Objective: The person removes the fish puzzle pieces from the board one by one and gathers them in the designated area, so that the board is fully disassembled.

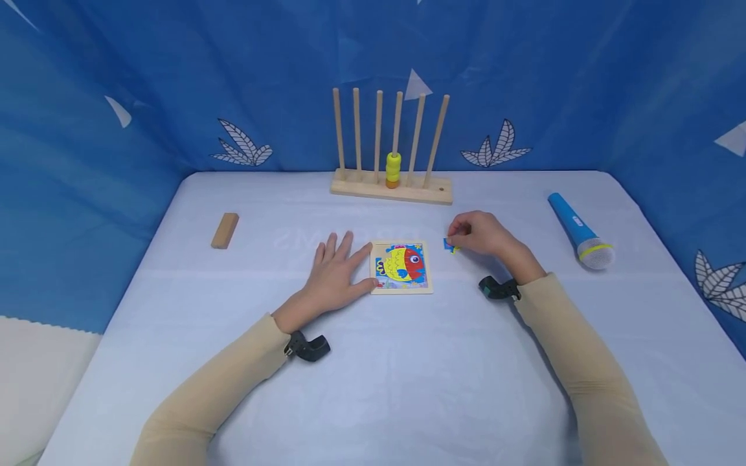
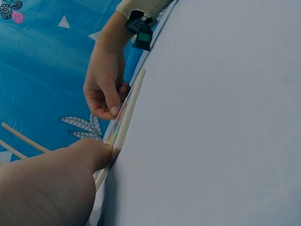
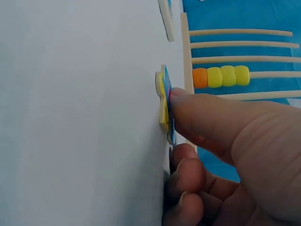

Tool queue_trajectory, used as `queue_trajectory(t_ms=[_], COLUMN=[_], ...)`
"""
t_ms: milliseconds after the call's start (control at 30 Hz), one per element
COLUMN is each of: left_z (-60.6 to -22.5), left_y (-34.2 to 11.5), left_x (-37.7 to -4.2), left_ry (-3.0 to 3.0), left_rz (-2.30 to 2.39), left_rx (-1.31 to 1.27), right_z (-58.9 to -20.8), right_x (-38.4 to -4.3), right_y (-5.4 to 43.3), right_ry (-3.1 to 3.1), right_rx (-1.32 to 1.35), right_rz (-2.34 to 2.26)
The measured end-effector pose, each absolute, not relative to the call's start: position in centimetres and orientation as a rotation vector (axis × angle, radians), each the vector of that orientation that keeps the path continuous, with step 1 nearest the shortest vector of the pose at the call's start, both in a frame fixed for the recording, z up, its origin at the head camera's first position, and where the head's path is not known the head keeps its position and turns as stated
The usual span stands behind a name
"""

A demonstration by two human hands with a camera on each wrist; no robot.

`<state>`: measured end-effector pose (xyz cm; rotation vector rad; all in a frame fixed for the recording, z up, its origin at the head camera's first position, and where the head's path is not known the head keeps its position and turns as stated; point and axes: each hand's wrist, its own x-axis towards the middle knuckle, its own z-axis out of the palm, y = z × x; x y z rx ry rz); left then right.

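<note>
A wooden fish jigsaw puzzle (image 1: 402,291) lies on the white table in the head view. Its yellow and red fish pieces sit inside the frame, and bare wood shows at the upper left. My left hand (image 1: 333,278) rests with spread fingers at the puzzle's left side, thumb and index fingertip touching the frame. To the right of the puzzle, my right hand (image 1: 484,234) pinches a small blue and yellow puzzle piece (image 1: 447,244). In the right wrist view that puzzle piece (image 3: 164,101) is held tilted on edge, close over the table; its far side is hidden.
Behind the puzzle stands a wooden peg rack (image 1: 390,190) with several yellow and orange beads (image 1: 393,167) on one rod. A wooden block (image 1: 225,230) lies at the left. A blue toy microphone (image 1: 577,226) lies at the right. Blue cloth (image 1: 303,58) hangs behind the table.
</note>
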<state>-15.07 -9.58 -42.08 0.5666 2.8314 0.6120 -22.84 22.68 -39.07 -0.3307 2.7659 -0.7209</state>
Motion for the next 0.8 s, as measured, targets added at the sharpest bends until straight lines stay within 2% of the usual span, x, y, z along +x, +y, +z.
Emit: queue_trajectory(t_ms=[467,800], left_z=[-42.2,-41.8], left_y=[-9.5,-9.5], left_x=[-14.9,-15.1], left_ry=[2.829,2.827], left_rz=[0.607,0.6], left_rx=[0.561,0.561], right_z=[-39.0,-37.1], right_x=[-23.0,-23.2], right_y=[23.6,20.2], right_ry=[2.712,2.736], right_rx=[-0.25,-0.421], right_rz=[-0.867,-0.872])
